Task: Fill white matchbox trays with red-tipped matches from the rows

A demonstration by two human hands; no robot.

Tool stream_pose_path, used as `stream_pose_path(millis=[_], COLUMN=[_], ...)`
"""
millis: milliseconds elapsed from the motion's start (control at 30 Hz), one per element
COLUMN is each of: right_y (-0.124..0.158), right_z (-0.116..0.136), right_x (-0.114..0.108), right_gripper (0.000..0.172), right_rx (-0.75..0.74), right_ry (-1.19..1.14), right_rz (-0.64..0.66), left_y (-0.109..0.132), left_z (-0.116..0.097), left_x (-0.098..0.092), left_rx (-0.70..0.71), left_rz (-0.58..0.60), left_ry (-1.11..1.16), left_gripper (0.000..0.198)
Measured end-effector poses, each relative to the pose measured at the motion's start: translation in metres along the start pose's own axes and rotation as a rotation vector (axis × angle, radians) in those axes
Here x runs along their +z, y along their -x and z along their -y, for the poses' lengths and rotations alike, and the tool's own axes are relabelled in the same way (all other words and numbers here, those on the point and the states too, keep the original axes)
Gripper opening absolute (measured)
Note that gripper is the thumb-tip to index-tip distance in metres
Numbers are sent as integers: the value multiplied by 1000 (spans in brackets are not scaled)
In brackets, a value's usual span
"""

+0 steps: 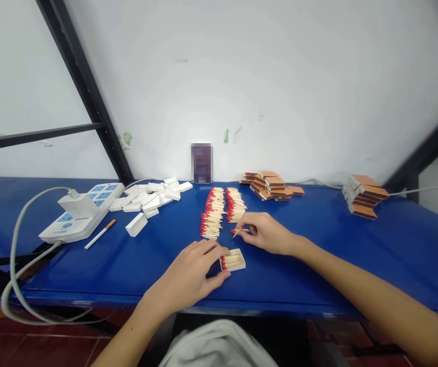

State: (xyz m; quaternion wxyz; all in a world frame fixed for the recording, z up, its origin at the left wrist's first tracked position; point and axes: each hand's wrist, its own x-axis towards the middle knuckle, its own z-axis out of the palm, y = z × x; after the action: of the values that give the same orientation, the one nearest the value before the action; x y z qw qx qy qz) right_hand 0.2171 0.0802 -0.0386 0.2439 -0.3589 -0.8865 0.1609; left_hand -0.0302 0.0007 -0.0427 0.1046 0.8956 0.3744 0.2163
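Note:
My left hand (191,272) grips a small white matchbox tray (242,261) between fingers and thumb, holding it on the blue table. Inside lie several red-headed matches (232,262). Up and to the right, my right hand (266,233) pinches matches (236,232) between thumb and fingertips, red heads towards the left; how many is unclear. Just beyond the hands are two long rows of loose matches, a left row (214,211) and a right row (235,204), with red heads mostly on their left sides.
White matchbox trays (152,198) lie heaped at left, beside a power strip (84,224) with cables and a pen-like stick (100,234). Brown matchbox covers (270,186) are piled behind my right hand. Stacked matchboxes (364,195) stand far right. A dark blurred rectangle (202,163) leans against the wall.

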Motion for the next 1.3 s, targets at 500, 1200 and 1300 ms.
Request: stream_pose_path(millis=[500, 1200, 1300], right_y=[2, 11, 9], right_z=[10, 36, 30], right_x=[-5, 11, 7], right_gripper=[11, 13, 12], right_rx=[54, -214, -213], right_ry=[-112, -119, -54], right_rz=[-159, 66, -27], left_y=[3, 1, 1], left_z=[0, 0, 1], left_x=[1, 1, 1], left_rx=[-29, -45, -8], left_rz=[4, 24, 34], left_ry=[38, 70, 30], left_gripper=[54, 20, 23])
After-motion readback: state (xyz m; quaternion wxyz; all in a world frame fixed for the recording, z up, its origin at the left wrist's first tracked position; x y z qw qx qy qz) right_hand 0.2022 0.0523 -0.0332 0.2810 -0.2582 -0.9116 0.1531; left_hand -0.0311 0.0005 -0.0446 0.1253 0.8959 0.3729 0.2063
